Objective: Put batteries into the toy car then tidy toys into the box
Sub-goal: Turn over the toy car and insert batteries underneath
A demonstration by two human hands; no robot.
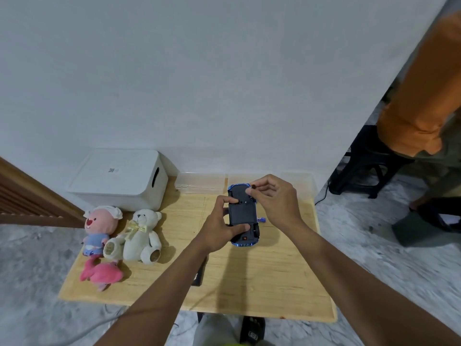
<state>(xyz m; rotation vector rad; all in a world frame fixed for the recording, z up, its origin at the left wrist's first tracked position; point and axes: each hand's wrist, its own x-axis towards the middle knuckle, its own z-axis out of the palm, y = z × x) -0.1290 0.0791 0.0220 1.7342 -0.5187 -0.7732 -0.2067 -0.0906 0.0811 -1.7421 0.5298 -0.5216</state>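
Holding the toy car [243, 213] underside-up over the back middle of the surface [274, 270], the left hand [219, 228] is clamped on its left flank, thumb across the black belly. Right hand [277, 198] pinches a small dark piece [253, 187] at the car's far end; too small to identify.

White box [119, 178], top closed, sits at the back-left corner. A clear container [199, 182] lines the back edge behind the car.

Plush toys crowd the left edge: pink-faced plush [99, 226], teddy bear [142, 236] touching it, pink plush [99, 273] nearest the front.

Open wood runs right of and in front of the car, out to both edges.

Dark flat object [199, 275] is mostly hidden under the left forearm. Small blue bit [262, 219] shows just right of the car; unclear if it belongs to it.
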